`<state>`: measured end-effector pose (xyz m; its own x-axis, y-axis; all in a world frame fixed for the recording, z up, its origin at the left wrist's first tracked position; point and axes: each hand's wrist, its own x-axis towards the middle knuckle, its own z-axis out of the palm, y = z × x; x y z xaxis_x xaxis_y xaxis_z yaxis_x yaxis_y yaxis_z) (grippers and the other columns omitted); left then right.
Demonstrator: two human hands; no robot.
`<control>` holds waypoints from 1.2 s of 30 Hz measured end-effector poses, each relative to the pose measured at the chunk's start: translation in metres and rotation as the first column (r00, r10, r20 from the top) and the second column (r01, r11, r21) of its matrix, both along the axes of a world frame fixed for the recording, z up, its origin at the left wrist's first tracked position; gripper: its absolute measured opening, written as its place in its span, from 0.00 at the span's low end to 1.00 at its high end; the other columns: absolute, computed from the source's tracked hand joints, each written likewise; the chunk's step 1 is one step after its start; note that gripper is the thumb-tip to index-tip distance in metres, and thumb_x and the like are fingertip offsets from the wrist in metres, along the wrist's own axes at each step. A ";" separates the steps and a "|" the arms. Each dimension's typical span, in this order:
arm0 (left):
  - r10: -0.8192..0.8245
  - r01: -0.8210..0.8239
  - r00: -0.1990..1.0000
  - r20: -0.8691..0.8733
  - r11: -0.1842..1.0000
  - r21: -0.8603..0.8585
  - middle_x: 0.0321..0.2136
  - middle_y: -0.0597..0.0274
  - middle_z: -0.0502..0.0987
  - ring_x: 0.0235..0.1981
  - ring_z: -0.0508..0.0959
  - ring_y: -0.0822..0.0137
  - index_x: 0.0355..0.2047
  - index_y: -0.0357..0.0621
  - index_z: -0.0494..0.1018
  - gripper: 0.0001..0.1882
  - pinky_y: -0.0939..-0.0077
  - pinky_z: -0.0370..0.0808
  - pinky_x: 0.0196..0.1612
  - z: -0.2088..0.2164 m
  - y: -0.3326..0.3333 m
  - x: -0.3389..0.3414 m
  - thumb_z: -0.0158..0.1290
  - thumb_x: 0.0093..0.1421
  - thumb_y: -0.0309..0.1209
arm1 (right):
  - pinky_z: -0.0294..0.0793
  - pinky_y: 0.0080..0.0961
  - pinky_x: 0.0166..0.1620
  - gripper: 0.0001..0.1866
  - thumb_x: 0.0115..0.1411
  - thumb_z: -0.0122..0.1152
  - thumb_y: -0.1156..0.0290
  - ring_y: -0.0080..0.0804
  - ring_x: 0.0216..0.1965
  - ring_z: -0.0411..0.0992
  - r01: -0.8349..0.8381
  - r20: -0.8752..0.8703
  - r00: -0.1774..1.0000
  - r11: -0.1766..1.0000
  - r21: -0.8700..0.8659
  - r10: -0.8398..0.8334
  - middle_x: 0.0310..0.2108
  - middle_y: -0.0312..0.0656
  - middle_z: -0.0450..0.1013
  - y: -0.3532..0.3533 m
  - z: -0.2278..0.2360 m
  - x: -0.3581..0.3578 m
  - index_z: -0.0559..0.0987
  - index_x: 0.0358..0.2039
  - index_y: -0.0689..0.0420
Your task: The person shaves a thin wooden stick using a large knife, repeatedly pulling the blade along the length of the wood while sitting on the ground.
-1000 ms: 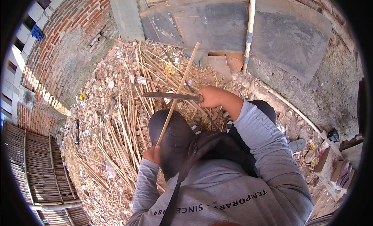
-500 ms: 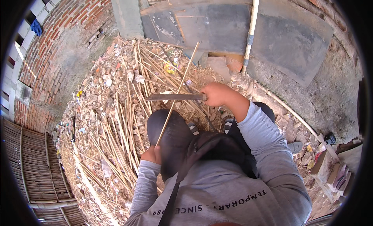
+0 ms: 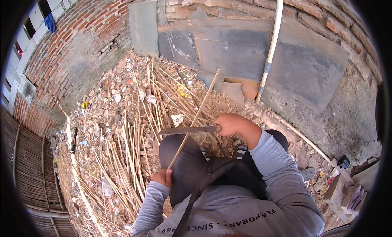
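My left hand (image 3: pixel 162 177) is closed around the lower end of a long, thin bamboo strip (image 3: pixel 205 97), beside my left knee. From there the strip slants up and away to the right. In my right hand (image 3: pixel 237 126) is the handle of a machete (image 3: pixel 173 131), its dark blade pointing left. The blade lies across the strip just above the knee; whether they touch I cannot tell. Both hands are in front of my dark trousers (image 3: pixel 179 151), and a black strap (image 3: pixel 185 214) runs over my grey shirt.
Many cut bamboo strips (image 3: pixel 128 159) lie on rubble-strewn ground to the left. Grey boards (image 3: pixel 245 49) lean against the brick wall ahead, with a pale pipe (image 3: pixel 270 53) standing before them. A woven bamboo panel (image 3: pixel 32 167) is at far left, and a box (image 3: pixel 347 200) at right.
The view has tilted up, so the scene sits lower. The machete blade now crosses the bamboo strip a little nearer my left hand. Both grips are unchanged.
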<state>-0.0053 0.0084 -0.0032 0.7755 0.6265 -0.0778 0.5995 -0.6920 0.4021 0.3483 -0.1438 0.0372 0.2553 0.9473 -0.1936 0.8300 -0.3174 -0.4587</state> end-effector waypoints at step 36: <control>-0.001 0.006 0.996 -0.089 0.998 0.057 0.23 0.39 0.75 0.29 0.75 0.37 0.27 0.39 0.70 0.25 0.46 0.72 0.35 0.019 -0.005 0.011 0.37 0.65 0.48 | 0.73 0.40 0.41 0.23 0.44 0.66 0.59 0.50 0.38 0.74 0.150 -0.037 0.988 0.989 0.005 -0.150 0.33 0.52 0.76 -0.005 -0.035 0.029 0.79 0.41 0.56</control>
